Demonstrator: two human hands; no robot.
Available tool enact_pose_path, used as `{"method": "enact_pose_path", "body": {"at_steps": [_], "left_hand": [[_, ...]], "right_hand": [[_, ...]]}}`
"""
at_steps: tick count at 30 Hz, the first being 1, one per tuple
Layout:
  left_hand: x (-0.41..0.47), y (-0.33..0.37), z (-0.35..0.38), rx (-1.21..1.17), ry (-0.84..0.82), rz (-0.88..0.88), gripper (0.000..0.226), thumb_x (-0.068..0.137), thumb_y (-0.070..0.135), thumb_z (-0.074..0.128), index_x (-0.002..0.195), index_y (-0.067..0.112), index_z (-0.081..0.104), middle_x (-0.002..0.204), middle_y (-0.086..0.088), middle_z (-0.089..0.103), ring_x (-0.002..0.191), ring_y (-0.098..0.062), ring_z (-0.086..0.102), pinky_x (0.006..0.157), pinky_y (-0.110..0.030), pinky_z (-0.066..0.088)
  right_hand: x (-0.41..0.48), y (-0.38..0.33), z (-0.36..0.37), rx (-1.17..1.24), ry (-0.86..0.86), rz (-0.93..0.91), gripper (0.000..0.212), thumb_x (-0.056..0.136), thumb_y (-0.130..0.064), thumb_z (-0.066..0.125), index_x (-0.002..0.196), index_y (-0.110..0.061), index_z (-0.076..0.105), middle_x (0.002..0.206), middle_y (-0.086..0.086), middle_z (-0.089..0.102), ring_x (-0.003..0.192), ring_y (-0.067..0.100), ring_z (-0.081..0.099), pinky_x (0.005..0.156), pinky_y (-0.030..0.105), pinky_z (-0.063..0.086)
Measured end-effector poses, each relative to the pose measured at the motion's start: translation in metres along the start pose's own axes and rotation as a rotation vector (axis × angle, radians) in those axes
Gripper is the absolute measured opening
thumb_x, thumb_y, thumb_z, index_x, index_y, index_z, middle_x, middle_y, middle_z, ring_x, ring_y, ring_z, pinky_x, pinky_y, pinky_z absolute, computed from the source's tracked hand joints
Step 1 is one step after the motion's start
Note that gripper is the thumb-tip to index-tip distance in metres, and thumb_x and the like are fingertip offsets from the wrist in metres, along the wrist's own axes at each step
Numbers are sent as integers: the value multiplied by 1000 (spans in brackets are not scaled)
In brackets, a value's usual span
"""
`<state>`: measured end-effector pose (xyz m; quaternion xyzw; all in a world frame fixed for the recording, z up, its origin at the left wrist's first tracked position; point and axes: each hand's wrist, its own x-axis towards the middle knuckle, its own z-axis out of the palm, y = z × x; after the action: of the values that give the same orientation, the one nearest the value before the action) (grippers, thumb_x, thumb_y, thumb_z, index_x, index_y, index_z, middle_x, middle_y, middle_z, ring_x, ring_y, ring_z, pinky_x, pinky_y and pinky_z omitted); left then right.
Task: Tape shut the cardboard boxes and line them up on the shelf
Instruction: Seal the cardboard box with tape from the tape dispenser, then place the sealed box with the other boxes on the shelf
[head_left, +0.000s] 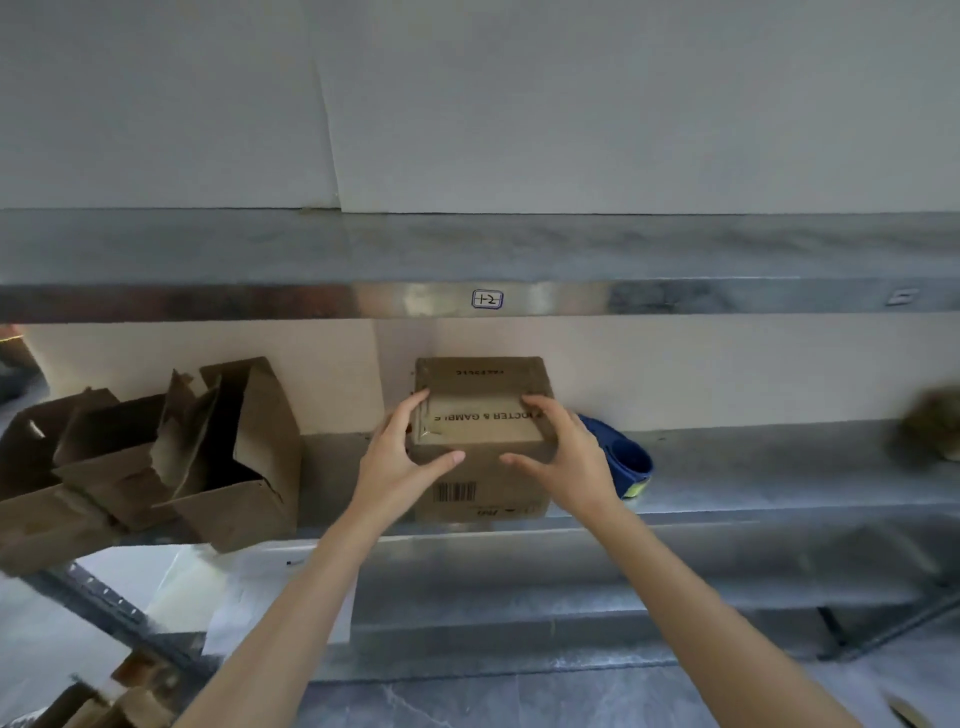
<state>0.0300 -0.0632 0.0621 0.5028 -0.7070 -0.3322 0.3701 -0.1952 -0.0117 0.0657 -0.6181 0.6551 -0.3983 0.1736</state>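
Grip: left hand and right hand clamp box on steel shelf before white wall.

Soft, even light filled the wide-angle frame. A bright glare streaked the front lip of the upper grey galvanised metal shelf, which shaded the pale wall beneath. Clear tape glinted on the closed brown cardboard box. Shelf lines bowed toward the edges, where a brown object at right dissolved into blur.
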Motion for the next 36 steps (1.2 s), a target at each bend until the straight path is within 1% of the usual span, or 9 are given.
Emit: {"method": "enact_pose_path", "body": {"at_steps": [4,8,14,16,20,27,31,33,36], "left_hand": [[5,27,3,-16,-75,96,79,76,47,80,141,48,35,144,12,43,123,-4,41,109,-43,39],[9,55,17,-51,-229,157,83,81,45,76,148,47,27,154,10,34,133,-6,36,113,-49,34],[13,97,54,0,-339,315,79,86,39,72,151,40,27,156,9,34,141,-11,33,116,-45,32],[16,109,70,72,-340,371,75,89,41,69,152,37,29,155,9,35,141,-13,34,115,-46,33],[23,134,109,253,-290,489,68,92,44,61,152,35,30,158,11,30,144,-15,29,117,-47,24],[33,183,205,387,-253,523,66,96,51,52,154,34,27,160,8,28,144,-17,28,115,-44,22],[32,214,262,424,-247,534,66,96,53,49,155,33,26,161,9,25,144,-18,28,114,-43,22],[29,226,288,444,-241,524,66,96,55,47,155,34,25,162,9,24,144,-17,27,114,-42,21],[26,241,322,469,-240,510,67,95,55,47,155,34,25,162,9,24,144,-16,26,115,-41,21]], "right_hand": [[-14,-8,-29,26,101,46,68,69,-45,83,128,-42,49,122,-21,57,111,5,53,92,38,53],[-36,-5,-67,85,205,94,66,68,-41,84,126,-44,53,110,-39,50,110,4,55,91,41,55],[-66,13,-128,37,342,183,65,69,-37,85,126,-42,54,110,-30,51,109,9,55,89,43,56],[-74,23,-148,22,385,209,65,69,-35,86,125,-42,55,112,-27,55,109,10,56,89,44,55],[-88,49,-192,18,447,258,65,68,-31,87,125,-38,57,122,-17,60,111,12,57,93,44,53],[-107,107,-277,-44,451,273,64,70,-27,86,127,-35,56,127,-10,59,112,16,56,91,48,52],[-116,144,-327,-39,465,277,65,70,-27,86,127,-37,56,120,-20,57,110,11,55,89,46,54],[-120,162,-350,-14,464,282,64,70,-27,86,125,-40,56,113,-32,55,108,4,55,89,44,54],[-121,191,-377,6,459,277,63,69,-24,86,123,-40,56,110,-38,52,104,-9,54,92,41,54]]}}
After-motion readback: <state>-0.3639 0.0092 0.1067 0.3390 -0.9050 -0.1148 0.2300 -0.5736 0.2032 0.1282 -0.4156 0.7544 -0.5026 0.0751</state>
